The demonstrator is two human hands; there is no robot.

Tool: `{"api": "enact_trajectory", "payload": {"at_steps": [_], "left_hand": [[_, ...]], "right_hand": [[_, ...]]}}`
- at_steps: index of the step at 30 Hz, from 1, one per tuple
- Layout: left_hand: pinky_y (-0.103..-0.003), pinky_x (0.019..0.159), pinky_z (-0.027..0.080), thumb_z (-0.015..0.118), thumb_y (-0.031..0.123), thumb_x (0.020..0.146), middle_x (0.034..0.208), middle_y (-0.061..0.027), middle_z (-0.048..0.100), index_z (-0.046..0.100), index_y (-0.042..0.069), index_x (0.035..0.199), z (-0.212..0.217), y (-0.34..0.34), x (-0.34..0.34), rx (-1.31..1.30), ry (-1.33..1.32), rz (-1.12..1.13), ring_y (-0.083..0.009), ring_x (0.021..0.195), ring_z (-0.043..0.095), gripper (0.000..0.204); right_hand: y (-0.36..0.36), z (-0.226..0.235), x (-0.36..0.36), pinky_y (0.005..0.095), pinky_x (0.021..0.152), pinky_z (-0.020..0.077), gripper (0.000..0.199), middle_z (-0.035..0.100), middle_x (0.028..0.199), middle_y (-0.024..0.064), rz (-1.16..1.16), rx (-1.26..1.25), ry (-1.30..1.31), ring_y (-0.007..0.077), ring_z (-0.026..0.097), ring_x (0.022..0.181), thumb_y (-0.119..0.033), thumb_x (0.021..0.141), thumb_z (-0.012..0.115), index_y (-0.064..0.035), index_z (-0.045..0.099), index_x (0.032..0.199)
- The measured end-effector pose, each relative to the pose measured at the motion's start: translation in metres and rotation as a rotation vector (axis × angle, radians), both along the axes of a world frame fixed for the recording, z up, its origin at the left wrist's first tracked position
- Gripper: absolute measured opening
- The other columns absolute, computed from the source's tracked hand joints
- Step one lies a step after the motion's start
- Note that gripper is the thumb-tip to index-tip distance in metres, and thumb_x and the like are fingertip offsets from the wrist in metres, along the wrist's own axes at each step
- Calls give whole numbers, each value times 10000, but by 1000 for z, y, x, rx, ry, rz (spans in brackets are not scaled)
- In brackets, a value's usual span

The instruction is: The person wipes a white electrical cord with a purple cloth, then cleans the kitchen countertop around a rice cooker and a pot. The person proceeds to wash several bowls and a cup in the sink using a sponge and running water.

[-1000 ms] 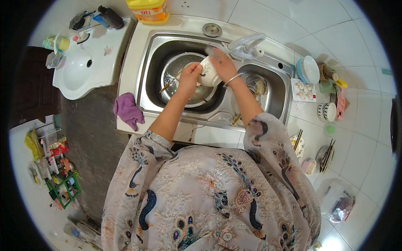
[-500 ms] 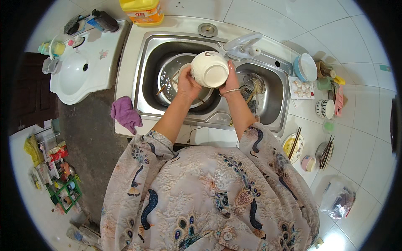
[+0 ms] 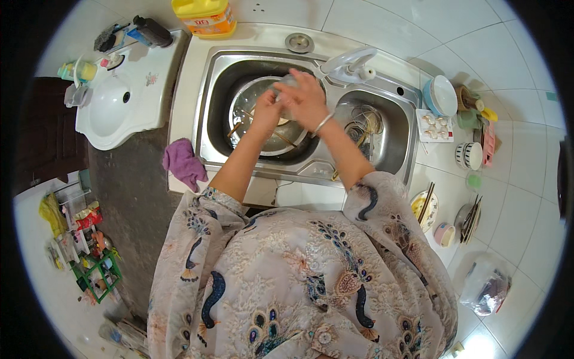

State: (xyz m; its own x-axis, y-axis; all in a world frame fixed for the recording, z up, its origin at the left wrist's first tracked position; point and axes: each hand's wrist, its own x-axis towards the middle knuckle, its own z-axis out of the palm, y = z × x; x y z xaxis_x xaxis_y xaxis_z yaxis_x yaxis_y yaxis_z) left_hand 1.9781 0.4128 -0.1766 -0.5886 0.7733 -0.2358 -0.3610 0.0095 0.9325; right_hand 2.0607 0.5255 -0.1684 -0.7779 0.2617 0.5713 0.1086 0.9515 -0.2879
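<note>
Both of my hands are close together over the left basin of a steel sink (image 3: 201, 119). My left hand (image 3: 267, 110) is closed, its fingertips against a greyish, blurred thing (image 3: 287, 88) that I cannot make out. Fingers apart and slightly smeared, my right hand (image 3: 308, 103) lies across it from the right, a bangle on the wrist. Under them a round metal basin (image 3: 239, 134) holds water and several chopsticks (image 3: 235, 129). A small pale patch shows beneath the hands, mostly hidden.
A faucet (image 3: 353, 63) stands behind the divider; the right basin (image 3: 388, 134) holds wiry utensils. A purple cloth (image 3: 184, 163) hangs at the counter's left edge. Bowls (image 3: 441, 96), an egg tray (image 3: 435, 127) and a plate with chopsticks (image 3: 426, 209) line the right counter. A yellow jug (image 3: 203, 18) stands behind.
The white bowl held between both hands is no longer seen in them. My right hand has moved left and up over the left one, with its fingers spread.
</note>
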Motion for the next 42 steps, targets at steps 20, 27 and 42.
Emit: {"api": "enact_trajectory", "payload": {"at_steps": [20,27,42], "left_hand": [[-291,829,451,502,179,906,985,-60,621,582,31,1021,-35,-10,-8,278,-540,145,-162,918,582,204],[-262,757,462,534,140,863,890,-42,631,606,19,949,-14,-5,-4,218,-369,161,-142,820,593,165],[-289,888,418,575,299,859,1225,-37,477,332,145,1345,8,21,8,38,-261,-222,-136,1081,494,565]], "right_hand": [[21,10,8,322,847,445,332,614,1021,101,32,-1712,85,197,596,895,-265,879,506,-32,575,1105],[34,4,-4,367,845,456,336,586,1103,105,-20,-1224,-189,257,587,967,-315,861,569,-66,591,1084],[42,-3,46,318,669,499,347,612,866,57,-145,-1993,301,177,602,787,-351,829,632,-30,584,952]]}}
